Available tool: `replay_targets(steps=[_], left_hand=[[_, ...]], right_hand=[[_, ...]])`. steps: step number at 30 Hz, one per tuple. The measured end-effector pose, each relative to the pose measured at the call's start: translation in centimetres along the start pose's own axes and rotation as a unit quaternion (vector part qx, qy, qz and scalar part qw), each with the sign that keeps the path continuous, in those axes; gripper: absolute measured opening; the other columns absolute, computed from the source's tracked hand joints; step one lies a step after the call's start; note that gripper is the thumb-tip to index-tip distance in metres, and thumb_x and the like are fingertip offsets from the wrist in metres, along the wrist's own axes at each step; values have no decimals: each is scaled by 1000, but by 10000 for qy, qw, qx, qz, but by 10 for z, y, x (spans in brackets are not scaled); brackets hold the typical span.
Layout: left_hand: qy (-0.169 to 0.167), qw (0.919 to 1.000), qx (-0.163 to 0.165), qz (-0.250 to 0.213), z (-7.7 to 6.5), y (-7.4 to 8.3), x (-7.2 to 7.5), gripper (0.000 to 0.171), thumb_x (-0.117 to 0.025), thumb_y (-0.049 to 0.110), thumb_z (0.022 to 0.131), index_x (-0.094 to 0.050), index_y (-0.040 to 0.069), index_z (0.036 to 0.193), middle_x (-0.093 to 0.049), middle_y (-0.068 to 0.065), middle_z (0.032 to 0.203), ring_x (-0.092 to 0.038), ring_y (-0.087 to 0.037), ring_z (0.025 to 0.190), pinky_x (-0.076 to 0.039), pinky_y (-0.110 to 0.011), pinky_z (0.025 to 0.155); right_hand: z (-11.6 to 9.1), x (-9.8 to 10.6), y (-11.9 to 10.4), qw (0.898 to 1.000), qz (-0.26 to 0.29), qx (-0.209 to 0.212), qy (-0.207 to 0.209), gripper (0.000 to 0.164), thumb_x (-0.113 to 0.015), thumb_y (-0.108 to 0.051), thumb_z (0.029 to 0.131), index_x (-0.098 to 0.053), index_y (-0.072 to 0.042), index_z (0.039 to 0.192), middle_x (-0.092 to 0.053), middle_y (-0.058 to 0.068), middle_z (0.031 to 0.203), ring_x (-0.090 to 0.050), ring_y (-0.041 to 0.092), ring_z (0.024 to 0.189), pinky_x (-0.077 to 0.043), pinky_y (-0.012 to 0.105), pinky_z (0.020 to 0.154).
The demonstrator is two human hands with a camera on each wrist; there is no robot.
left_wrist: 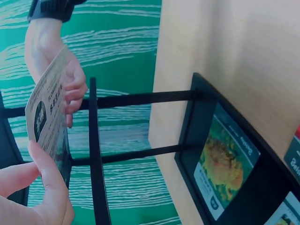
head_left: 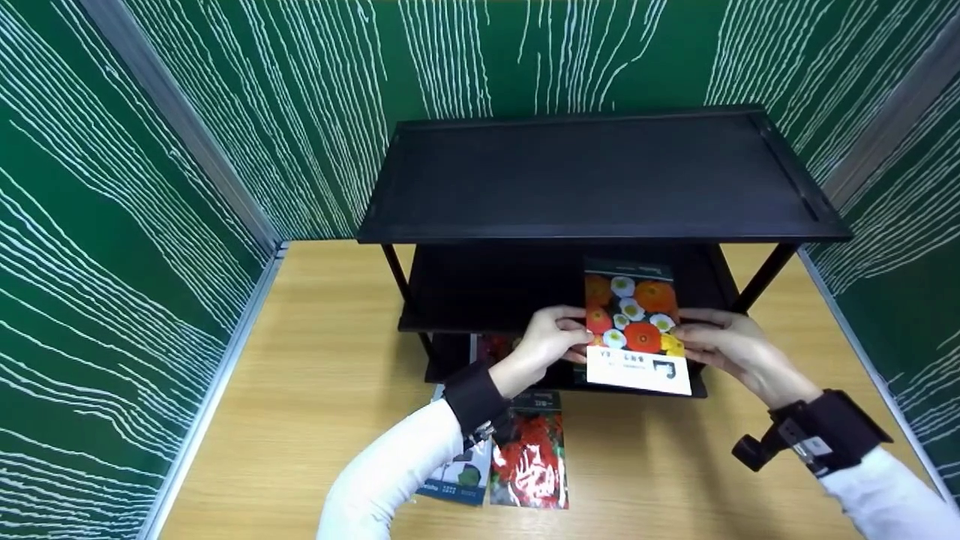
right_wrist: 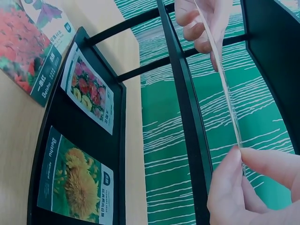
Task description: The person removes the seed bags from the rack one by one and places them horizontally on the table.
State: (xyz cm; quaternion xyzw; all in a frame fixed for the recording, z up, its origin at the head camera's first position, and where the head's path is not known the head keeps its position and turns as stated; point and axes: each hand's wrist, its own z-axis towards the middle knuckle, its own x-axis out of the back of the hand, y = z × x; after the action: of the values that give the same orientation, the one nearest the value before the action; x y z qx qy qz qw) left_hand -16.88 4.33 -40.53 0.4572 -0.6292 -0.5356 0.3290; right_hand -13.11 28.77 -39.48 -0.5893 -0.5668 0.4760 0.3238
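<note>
poppy packet gripped at both long edges, aligned with the middle tier

1. position. the poppy packet (head_left: 634, 309) is off the table (head_left: 315, 390), at the front of the black rack (head_left: 585, 176), at a height between the middle tier (head_left: 495, 289) and the top tier (head_left: 720, 150).

2. governing relation. the long axis of the packet runs front to back, from the person toward the rack. the dark header end points into the gap and, in the head view, overlaps the middle tier; the white label end faces the person. contact with the middle tier cannot be determined.

3. grip. the left hand (head_left: 551, 341) pinches the left edge and the right hand (head_left: 739, 349) pinches the right edge, opposite each other. neither hand is nearer; both are in contact. more of the packet extends beyond the fingers on the rack side than on the person's side.

4. count.
- hands: two, both engaged.
- racks: one, with three tiers.
- packets in view: five.
 - held: one, the poppy packet.
 - on the bottom tier (right_wrist: 79, 124): two, the yellow-flower packet (right_wrist: 77, 180) and the mixed-flower packet (right_wrist: 90, 91), side by side.
 - on the table before the rack: two, the red-flower packet (head_left: 529, 457) and the purple-flower packet (right_wrist: 49, 14).
</note>
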Motion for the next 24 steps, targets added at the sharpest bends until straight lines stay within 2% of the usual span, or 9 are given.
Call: replay_targets(steps=[4,6,10,15,20,24], left_hand=[[-36,10000,-9,-52,-4,-2,1,35,-55,-10,77,-53,-6,112,-54,-3,71,-53,-10,48,-53,-28,51],[-44,10000,32,-76,-7,-2,1,36,-56,-10,76,-53,-6,112,-54,-3,71,-53,-10,48,-53,-27,50],[-66,10000,43,-22,-12,-2,0,36,-55,-11,77,-53,-5,112,-56,-5,73,-53,-10,48,-52,-26,49],[-120,9999,-6,17,-18,-5,1,36,-55,-11,77,-52,-5,113,-57,-6,74,-54,-11,50,-53,-28,51],[-224,9997,-45,-86,-26,-9,2,37,-55,-11,77,-51,-5,113,-56,-7,75,-54,-11,54,-53,-28,52],[-241,9996,-49,-153,-33,-12,3,36,-56,-12,77,-51,-5,112,-54,-4,73,-54,-11,54,-53,-27,52]], right_hand=[[-3,-1,5,9999,64,81,-85,52,-58,-2,83,-30,6,126,-64,2,87,-61,11,82,-51,23,75],[-5,-2,7,9999,25,95,-105,50,-58,-3,83,-30,6,125,-64,2,88,-61,12,84,-50,23,76],[-8,-3,10,9998,-144,125,-106,58,-58,-5,84,-25,9,129,-64,1,90,-60,12,86,-50,24,78],[-13,-6,14,9997,-105,226,-74,50,-58,-3,84,-31,7,125,-63,1,89,-61,12,84,-50,25,77],[-17,-9,19,9994,-216,276,-72,60,-58,-4,83,-24,13,128,-62,2,89,-60,13,84,-50,26,78],[-20,-12,24,9993,-248,269,-68,56,-58,-3,83,-26,13,126,-63,3,89,-60,14,85,-50,28,79]])
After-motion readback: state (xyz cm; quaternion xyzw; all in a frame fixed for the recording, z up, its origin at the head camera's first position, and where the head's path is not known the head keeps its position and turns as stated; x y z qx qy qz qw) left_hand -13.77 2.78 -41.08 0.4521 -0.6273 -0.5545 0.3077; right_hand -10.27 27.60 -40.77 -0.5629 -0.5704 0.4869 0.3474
